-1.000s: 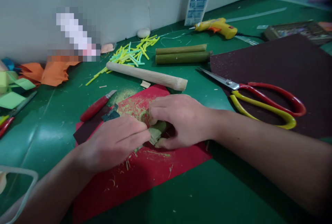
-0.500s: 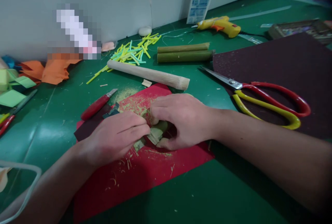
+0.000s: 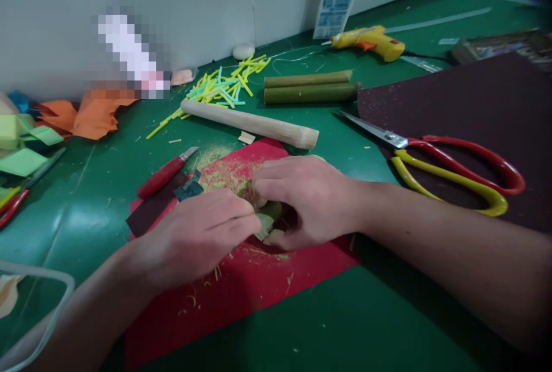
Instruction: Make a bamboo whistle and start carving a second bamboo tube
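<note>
My right hand (image 3: 308,196) is wrapped around a short green bamboo piece (image 3: 271,211), whose pale end shows between thumb and fingers. Closed in a pinch, my left hand (image 3: 211,228) presses against that end from the left; what its fingers hold, if anything, is hidden. Both hands are over a red sheet (image 3: 207,314) strewn with yellowish dust and shavings (image 3: 226,173). Just beyond my left hand lie a small dark scrap (image 3: 188,189) and a red-handled knife (image 3: 166,173), its short blade pointing away.
A pale peeled stick (image 3: 250,125) lies beyond the hands, with cut yellow and blue straws (image 3: 224,87) behind it. Two green bamboo lengths (image 3: 308,87) and a yellow glue gun (image 3: 371,43) are farther back. Large scissors (image 3: 431,156) rest on a dark sheet (image 3: 457,96) at right.
My left hand has slid right and slightly down, closer to my right hand, covering more of the bamboo piece's end. My right hand keeps its grip. The whole view has shifted slightly.
</note>
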A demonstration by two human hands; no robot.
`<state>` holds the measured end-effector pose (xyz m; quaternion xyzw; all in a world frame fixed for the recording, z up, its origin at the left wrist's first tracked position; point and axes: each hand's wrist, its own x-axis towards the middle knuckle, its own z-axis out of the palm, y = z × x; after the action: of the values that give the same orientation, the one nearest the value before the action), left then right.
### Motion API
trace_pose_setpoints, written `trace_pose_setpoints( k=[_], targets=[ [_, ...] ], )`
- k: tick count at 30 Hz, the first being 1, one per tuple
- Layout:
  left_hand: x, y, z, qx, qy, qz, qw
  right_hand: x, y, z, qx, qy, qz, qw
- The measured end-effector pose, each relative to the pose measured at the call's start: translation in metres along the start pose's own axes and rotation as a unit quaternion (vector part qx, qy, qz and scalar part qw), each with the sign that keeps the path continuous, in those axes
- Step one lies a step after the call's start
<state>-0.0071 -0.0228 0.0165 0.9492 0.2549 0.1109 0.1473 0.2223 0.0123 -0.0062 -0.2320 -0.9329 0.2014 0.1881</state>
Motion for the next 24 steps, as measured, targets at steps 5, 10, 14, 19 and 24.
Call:
trace_pose_setpoints(
  k=[5,10,14,19,24],
  targets=[
    [-0.002,-0.012,0.003,0.066,0.051,0.075,0.994,-0.001,0.000,0.001,0.005,-0.002,-0.010,1.000],
    [0.000,-0.009,0.000,0.032,0.061,0.053,0.996,-0.003,0.001,0.003,-0.001,0.000,-0.016,1.000],
    [0.005,-0.001,0.001,-0.074,0.123,-0.124,0.982,-0.002,0.000,0.006,-0.054,0.058,-0.001,0.997],
    [0.013,0.006,0.008,-0.259,0.204,-0.338,0.881,0.000,-0.007,0.006,-0.139,0.087,0.064,0.984],
    [0.016,0.005,0.010,-0.369,0.250,-0.367,0.817,-0.002,-0.012,0.002,-0.145,0.067,0.097,0.982]
  ],
)
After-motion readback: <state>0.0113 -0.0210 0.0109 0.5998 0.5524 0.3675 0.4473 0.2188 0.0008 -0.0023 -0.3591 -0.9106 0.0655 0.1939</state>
